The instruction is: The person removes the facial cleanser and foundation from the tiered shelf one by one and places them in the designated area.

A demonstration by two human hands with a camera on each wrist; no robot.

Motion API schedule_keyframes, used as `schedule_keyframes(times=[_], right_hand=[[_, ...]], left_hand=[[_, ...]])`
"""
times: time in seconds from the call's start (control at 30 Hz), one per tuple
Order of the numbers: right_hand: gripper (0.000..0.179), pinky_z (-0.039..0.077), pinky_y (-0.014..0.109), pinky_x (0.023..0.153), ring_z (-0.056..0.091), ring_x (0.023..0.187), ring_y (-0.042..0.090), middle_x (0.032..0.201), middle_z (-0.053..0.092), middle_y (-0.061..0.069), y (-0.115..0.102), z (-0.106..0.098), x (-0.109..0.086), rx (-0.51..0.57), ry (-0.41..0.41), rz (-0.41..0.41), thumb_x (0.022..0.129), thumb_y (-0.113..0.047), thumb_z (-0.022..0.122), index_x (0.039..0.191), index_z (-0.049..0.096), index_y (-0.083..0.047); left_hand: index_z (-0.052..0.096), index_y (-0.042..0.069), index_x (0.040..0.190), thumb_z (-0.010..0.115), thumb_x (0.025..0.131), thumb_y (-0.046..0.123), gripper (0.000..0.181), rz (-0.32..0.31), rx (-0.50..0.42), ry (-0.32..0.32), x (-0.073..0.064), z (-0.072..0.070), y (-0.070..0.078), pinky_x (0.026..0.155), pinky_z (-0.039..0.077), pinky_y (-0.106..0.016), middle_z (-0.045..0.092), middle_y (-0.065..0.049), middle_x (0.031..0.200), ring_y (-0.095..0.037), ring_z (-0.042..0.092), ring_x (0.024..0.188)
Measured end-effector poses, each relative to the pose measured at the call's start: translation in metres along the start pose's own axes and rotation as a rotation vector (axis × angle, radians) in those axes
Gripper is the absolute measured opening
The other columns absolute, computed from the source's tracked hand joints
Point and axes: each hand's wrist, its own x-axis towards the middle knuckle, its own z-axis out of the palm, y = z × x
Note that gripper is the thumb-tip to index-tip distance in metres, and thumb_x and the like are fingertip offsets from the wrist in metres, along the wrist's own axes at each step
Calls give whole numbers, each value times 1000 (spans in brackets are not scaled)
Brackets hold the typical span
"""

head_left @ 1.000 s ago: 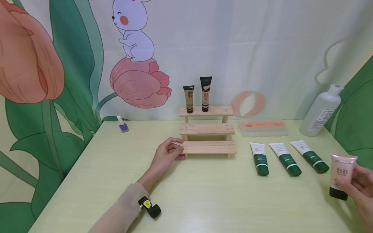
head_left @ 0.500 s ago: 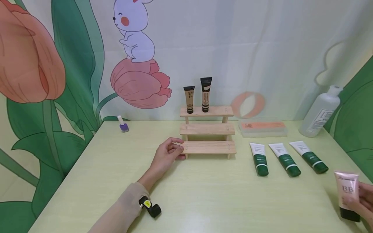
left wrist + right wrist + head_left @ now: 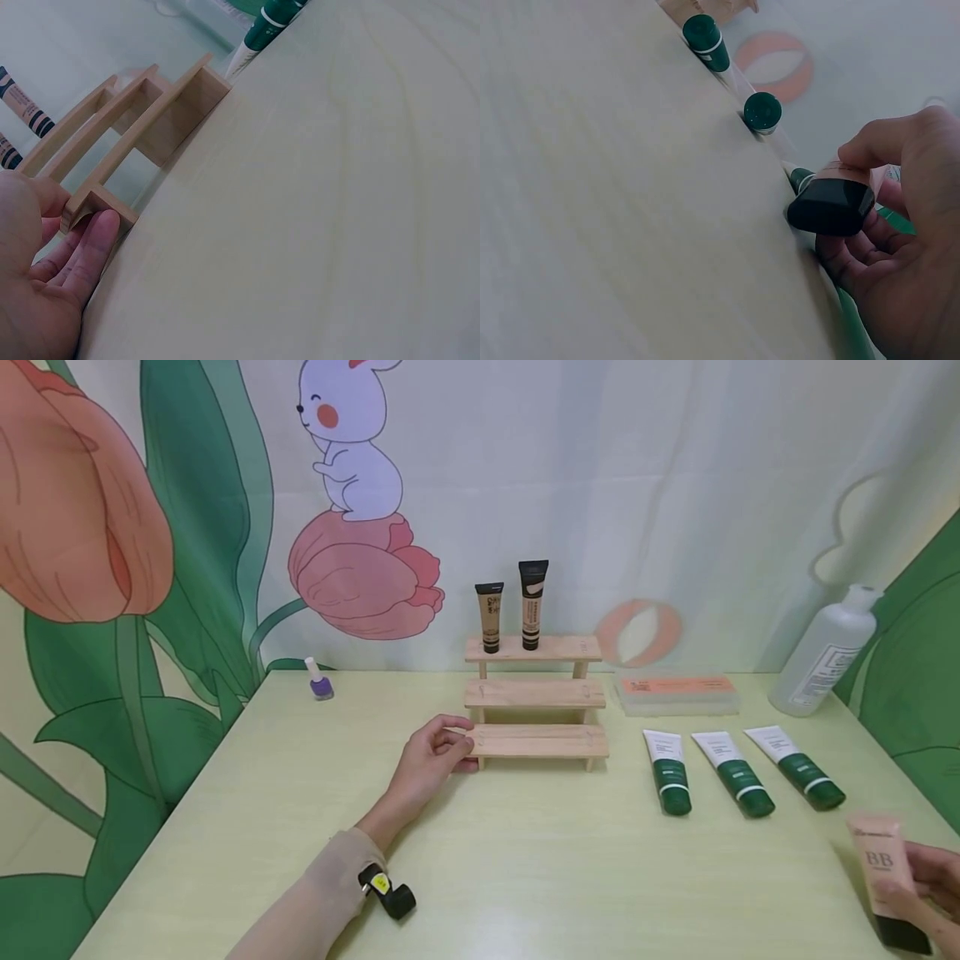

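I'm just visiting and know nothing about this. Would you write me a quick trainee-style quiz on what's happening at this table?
1. Count: how many green-and-white plastic tubes lie on the pale yellow tabletop?
2. True or false: two beige-and-black tubes stand on the top shelf of the light-wood three-tier rack.
3. Choose: what does the person's right-hand grip hold?
a) the small purple nail-polish bottle
b) the pink tube with a black cap
c) the tall translucent white bottle

Key: 1. Three. 2. True. 3. b.
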Motion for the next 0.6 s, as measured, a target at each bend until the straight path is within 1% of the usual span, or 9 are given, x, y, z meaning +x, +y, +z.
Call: schedule_keyframes(times=[0.03, 0.07, 0.1, 0.2, 0.3, 0.33, 0.37, 0.43, 0.6], right_hand=[[56, 46, 0, 73, 49, 88, -10, 117, 60, 5, 0, 2, 0, -24, 0, 7, 110, -7, 71, 157, 46, 10], [58, 46, 0, 73, 49, 87, -9, 117, 60, 10, 1, 3, 1, -38, 1, 11, 110, -8, 71, 158, 45, 12], [59, 47, 1, 71, 49, 86, -9, 116, 60, 9, 1, 4, 1, -48, 1, 4, 109, -8, 72, 158, 45, 13], [55, 48, 1, 67, 50, 81, -11, 106, 61, -12, 2, 4, 2, -12, 14, -11, 108, -10, 74, 152, 51, 13], [38, 49, 2, 65, 52, 78, -13, 96, 53, -33, 3, 4, 1, 51, 33, -28, 104, -9, 77, 140, 63, -6], [35, 49, 2, 64, 53, 77, -14, 94, 51, -38, 3, 4, 1, 73, 40, -28, 103, -8, 78, 135, 64, -14], [36, 49, 3, 64, 53, 77, -14, 94, 50, -39, 3, 4, 1, 75, 44, -28, 103, -8, 78, 133, 63, -21], [41, 49, 3, 63, 53, 76, -13, 93, 50, -39, 3, 5, -1, 71, 49, -22, 103, -7, 78, 132, 60, -29], [55, 50, 9, 60, 52, 74, -7, 99, 55, -21, -6, 9, -3, 4, 12, 72, 107, -12, 74, 157, 54, -16]], left_hand=[[69, 3, 135, 69, 109, 2, 25, 0, 2, 0, 0, 0, 0, 87, 73, -36, 75, -18, 108, -27, 81, 92], [69, 3, 135, 69, 110, 2, 25, -1, 3, 0, 0, 0, 0, 87, 73, -36, 75, -18, 108, -27, 81, 92], [69, 4, 135, 69, 110, 2, 25, -2, 6, 0, 0, 0, 0, 87, 73, -36, 75, -18, 109, -27, 81, 92], [69, 4, 135, 69, 110, 2, 25, -5, 10, 1, 0, 0, -1, 86, 73, -36, 75, -18, 109, -28, 81, 92], [69, 4, 135, 69, 110, 2, 25, -6, 12, 3, 1, 0, -1, 87, 73, -36, 75, -18, 109, -28, 81, 92], [69, 4, 135, 69, 110, 2, 25, -6, 11, 3, 1, 0, -1, 87, 73, -37, 75, -18, 109, -28, 81, 92], [69, 4, 135, 68, 110, 2, 25, -6, 11, 3, 1, 0, -1, 87, 73, -37, 75, -18, 109, -28, 81, 92], [69, 4, 135, 69, 110, 3, 25, -8, 12, 2, 1, 0, -1, 87, 73, -37, 75, -18, 109, -28, 81, 93], [69, 4, 135, 69, 110, 3, 25, -7, 14, 0, 1, 0, -1, 87, 73, -37, 75, -19, 109, -27, 81, 92]])
